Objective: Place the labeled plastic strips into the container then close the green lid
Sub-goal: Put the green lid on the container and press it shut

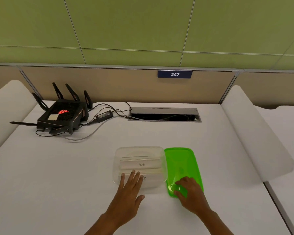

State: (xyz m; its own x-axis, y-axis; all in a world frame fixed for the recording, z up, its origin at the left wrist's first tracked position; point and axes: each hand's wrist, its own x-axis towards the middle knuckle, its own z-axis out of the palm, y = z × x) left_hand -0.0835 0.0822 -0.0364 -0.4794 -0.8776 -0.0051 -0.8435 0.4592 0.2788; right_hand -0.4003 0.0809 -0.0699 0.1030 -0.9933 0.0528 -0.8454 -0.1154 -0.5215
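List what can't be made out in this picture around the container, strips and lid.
- Head view: the near strip's label is mostly covered by the left hand; only its last letters show.
- How many strips lie in the container: its cloudy walls blur them; only the "DOG" strip reads clearly.
- The green lid's near corner is hidden under the right hand; its grip is unclear.

A white desk meets a beige partition under green wall panels.

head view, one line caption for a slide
Left hand steadies the clear container; right hand grips the green lid.
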